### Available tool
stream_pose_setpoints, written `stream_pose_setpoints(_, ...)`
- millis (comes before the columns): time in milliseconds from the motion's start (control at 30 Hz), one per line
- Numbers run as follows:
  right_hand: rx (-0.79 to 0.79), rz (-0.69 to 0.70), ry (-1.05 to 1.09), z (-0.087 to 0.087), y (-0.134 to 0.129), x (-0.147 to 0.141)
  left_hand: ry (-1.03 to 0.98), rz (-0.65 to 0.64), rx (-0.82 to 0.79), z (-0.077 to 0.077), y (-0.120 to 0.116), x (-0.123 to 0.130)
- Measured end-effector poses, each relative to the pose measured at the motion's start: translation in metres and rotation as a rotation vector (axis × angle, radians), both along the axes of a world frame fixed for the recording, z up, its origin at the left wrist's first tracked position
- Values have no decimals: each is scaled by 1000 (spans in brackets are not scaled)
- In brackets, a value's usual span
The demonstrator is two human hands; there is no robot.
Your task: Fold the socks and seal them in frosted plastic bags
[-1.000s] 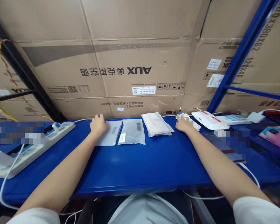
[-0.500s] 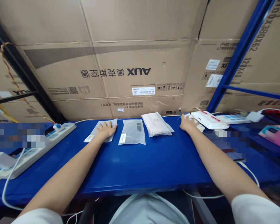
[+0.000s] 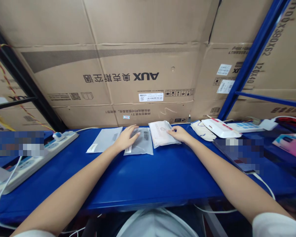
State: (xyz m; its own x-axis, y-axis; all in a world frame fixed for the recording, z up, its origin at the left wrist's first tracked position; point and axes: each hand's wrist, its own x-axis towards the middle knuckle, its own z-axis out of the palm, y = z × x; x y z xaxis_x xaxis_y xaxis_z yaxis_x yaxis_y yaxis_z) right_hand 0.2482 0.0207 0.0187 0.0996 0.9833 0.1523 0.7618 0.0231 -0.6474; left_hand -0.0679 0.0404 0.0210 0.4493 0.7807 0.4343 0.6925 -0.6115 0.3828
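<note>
My left hand (image 3: 125,138) lies with its fingers spread on a frosted plastic bag (image 3: 140,144), which has a white label at its lower left. My right hand (image 3: 179,133) rests against the right end of a pale pink packet in clear film (image 3: 160,134). That packet sits next to the frosted bag. To the left of my left hand lies a flat grey-white sleeve (image 3: 105,140). Beyond my right hand are a curved white padded piece (image 3: 202,130) and a white moulded tray with a red strip (image 3: 219,128).
The blue shelf top (image 3: 150,177) runs across the view, with large AUX cardboard boxes (image 3: 120,75) behind it. A white power strip (image 3: 37,158) lies at the left, another (image 3: 245,127) at the right. White cables and a pink box (image 3: 291,146) are nearby.
My left hand has moved right, from the grey-white sleeve onto the frosted bag. My right hand has moved left, from the white padded piece to the pink packet.
</note>
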Motion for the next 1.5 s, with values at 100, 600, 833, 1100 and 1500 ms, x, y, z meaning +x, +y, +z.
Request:
stream_pose_setpoints(100, 50, 82, 173, 6, -9, -11, -70, -35, -106, 3, -14, 13)
stream_pose_setpoints(600, -317, 512, 720, 29, -54, -47, -459, -275, -788, 25, -42, 30)
stream_pose_setpoints(833, -210, 494, 668, 14, -47, -53, -374, -357, -807, 21, -55, 40)
stream_pose_setpoints(1100, -47, 516, 632, 9, -46, -61, -432, -343, -901, 9, -60, 52)
stream_pose_setpoints(1500, -210, 555, 619, 29, -52, -52, -697, -97, -674, 19, -43, 43)
